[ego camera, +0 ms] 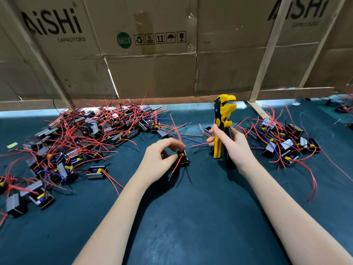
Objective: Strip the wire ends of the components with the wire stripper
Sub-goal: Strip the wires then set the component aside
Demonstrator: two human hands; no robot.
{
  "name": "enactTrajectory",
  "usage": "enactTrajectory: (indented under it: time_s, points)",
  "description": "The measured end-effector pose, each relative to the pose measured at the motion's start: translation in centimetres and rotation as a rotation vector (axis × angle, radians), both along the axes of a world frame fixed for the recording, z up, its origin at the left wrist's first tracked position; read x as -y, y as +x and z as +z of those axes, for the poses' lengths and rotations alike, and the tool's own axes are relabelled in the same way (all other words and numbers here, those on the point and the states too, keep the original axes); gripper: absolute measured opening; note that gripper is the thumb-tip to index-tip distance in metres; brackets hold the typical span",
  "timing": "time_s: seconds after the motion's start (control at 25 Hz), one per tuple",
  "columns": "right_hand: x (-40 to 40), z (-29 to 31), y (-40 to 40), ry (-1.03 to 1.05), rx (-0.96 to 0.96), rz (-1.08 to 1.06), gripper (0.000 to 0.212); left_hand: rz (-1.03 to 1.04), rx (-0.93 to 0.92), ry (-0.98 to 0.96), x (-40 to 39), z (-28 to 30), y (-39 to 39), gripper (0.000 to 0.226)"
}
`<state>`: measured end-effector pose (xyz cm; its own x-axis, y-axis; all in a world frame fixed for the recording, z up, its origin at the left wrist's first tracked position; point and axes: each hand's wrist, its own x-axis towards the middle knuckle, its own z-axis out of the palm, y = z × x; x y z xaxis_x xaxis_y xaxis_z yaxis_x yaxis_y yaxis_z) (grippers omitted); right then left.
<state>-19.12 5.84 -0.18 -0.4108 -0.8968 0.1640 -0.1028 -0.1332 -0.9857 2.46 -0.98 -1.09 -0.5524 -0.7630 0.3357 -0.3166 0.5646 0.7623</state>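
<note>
The right hand [229, 142] grips the yellow-and-black wire stripper [223, 123] upright above the middle of the dark surface [191, 217]. The left hand [160, 157] pinches a small black component [183, 157] by its red wire. More components [80, 142] are piled toward the far left edge.

bare forearms, no sleeves; bare hands

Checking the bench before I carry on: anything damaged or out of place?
The cardboard backdrop is torn, with light showing through a slit left of centre. A stray yellow scrap lies on the mat's left edge.
</note>
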Motion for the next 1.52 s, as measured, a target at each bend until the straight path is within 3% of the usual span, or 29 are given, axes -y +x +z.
enactTrajectory:
  time_s: [0.16, 0.36, 0.48, 0.64, 0.84, 1.04, 1.52]
  points:
    - [-0.2, 0.1, -0.4, 0.032, -0.066, 0.065, 0.055, -0.066, 0.071, -0.097, -0.2, -0.4, 0.0, 0.022]
    - [-0.4, -0.2, 0.6, 0.017, -0.26, 0.098, 0.036, 0.041, -0.055, 0.0, -0.2, -0.5, -0.4, 0.012]
    - [-0.5, -0.3, 0.5, -0.028, -0.456, -0.089, 0.042, 0.138, -0.135, 0.0, 0.1, -0.5, -0.5, 0.009]
    - [-0.7, -0.2, -0.2, -0.01, -0.966, -0.444, 0.042, 0.144, -0.203, 0.107, 0.5, -0.7, -0.3, 0.011]
    - [-0.6, -0.7, -1.1, 0.07, -1.23, -0.581, 0.044, 0.082, -0.285, 0.133, 0.4, -0.4, -0.3, 0.012]
    - [-0.3, -1.2, -0.9, 0.113, -1.356, -0.589, 0.046, 0.119, -0.256, 0.154, 0.1, -0.4, -0.3, 0.018]
    - [-0.5, -0.8, 0.1, 0.108, -1.351, -0.509, 0.037, 0.134, -0.207, 0.179, 0.1, -0.6, -0.5, 0.023]
